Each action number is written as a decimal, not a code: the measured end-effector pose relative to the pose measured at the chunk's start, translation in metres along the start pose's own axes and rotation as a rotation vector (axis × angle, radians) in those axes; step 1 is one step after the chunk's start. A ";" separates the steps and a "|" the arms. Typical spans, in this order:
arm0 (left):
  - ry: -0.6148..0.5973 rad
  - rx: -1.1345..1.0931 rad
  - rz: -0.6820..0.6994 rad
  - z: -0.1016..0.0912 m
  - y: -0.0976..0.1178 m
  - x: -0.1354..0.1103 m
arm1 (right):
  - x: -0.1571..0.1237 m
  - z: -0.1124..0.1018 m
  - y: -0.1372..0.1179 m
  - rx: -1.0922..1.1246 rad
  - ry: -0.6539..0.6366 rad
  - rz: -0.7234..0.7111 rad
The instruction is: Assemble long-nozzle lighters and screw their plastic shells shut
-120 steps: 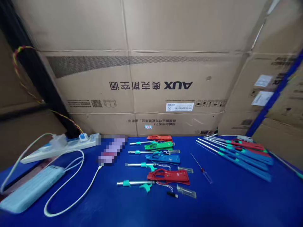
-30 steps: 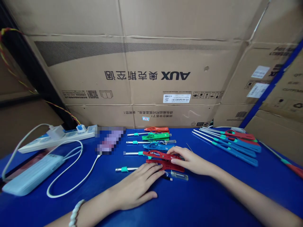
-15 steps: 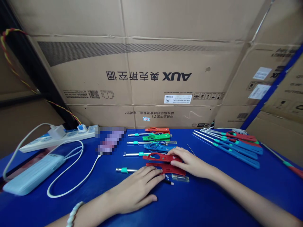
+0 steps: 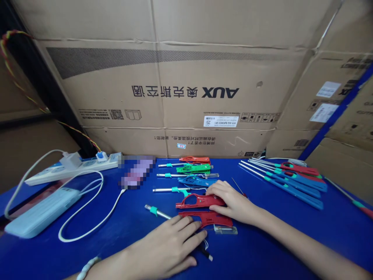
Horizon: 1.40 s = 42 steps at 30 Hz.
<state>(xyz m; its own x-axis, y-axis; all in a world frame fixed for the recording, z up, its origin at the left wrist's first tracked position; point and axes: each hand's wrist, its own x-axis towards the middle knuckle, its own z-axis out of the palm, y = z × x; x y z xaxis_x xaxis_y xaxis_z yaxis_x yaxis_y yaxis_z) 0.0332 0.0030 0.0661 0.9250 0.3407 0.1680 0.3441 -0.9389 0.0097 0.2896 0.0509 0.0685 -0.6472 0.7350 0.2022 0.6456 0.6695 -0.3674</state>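
A red lighter lies opened on the blue table (image 4: 276, 241) as two shell halves. My right hand (image 4: 231, 203) grips the upper red half (image 4: 192, 201), with its thumb by the lower red half (image 4: 214, 219). My left hand (image 4: 169, 245) rests flat, fingers stretched over the lighter's metal tube (image 4: 154, 211) with its teal collar and over thin white wires ending in a black tip (image 4: 207, 256). A clear plastic piece (image 4: 225, 230) lies just under the lower half.
Behind my hands lie a blue (image 4: 194, 181), a green (image 4: 194, 168) and a red (image 4: 194, 159) opened lighter. Several long lighters (image 4: 291, 179) and a thin screwdriver (image 4: 237, 186) are at right. A power strip (image 4: 72, 165), power bank (image 4: 40, 213) and white cable (image 4: 96, 221) are at left. Cardboard boxes (image 4: 186, 93) wall the back.
Both hands came in onto the nearest red lighter. Its two red halves have been drawn apart, and the metal tube has swung aslant under my left hand, which slid nearer to me.
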 end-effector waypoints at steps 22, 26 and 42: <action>0.059 -0.017 -0.058 -0.001 -0.003 0.002 | -0.011 -0.047 -0.016 0.122 -0.275 0.074; 0.056 -0.045 -0.064 -0.001 -0.006 0.004 | -0.019 -0.046 -0.031 0.023 -0.457 0.047; 0.136 0.000 -0.015 -0.001 -0.053 0.084 | -0.021 -0.045 -0.029 -0.136 -0.481 0.078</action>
<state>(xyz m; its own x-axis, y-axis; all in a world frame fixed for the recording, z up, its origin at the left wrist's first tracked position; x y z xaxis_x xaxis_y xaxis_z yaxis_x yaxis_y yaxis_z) 0.0924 0.0818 0.0806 0.8894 0.3450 0.2999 0.3577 -0.9337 0.0135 0.3021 0.0209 0.1156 -0.6876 0.6725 -0.2737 0.7259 0.6458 -0.2368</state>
